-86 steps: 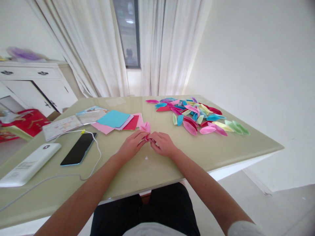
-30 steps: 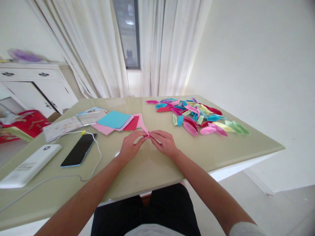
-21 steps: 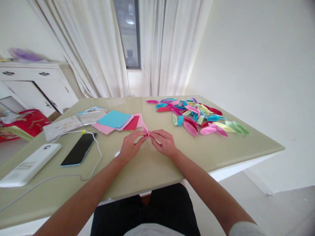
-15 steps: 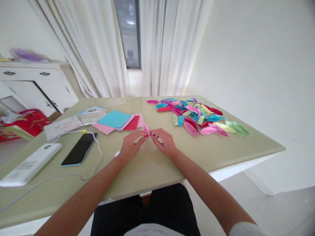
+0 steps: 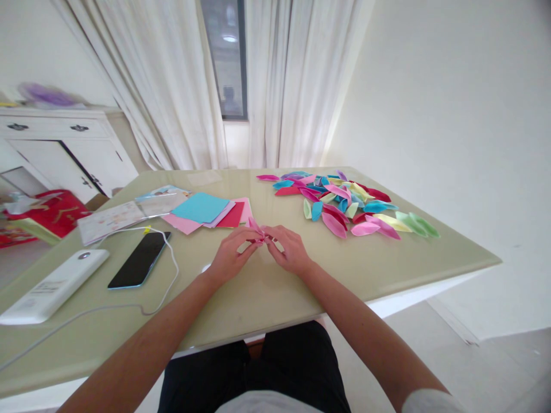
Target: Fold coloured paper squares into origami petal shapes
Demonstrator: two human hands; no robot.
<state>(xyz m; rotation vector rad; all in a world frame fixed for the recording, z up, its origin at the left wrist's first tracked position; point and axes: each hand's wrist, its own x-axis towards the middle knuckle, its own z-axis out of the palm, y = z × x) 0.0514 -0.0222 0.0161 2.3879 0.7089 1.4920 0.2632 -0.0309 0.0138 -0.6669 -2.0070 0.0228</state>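
Observation:
A small piece of pink folded paper is pinched between my two hands over the middle of the table. My left hand grips it from the left with thumb and fingers, while my right hand pinches its right side. Fingertips cover much of the paper, so its exact folds are hidden. Just beyond my left hand lie square paper sheets, with a blue sheet on top and a red sheet beside it. Past my right hand spreads a pile of folded paper pieces in many colours.
On the left of the table lie a black phone, a white power bank and a looping white cable. Behind them are a printed card and a clear packet. A white wall stands to the right.
The fingers of both hands have shifted slightly on the pink paper, and its upright tip has tilted a little to the left. The other things stay where they were.

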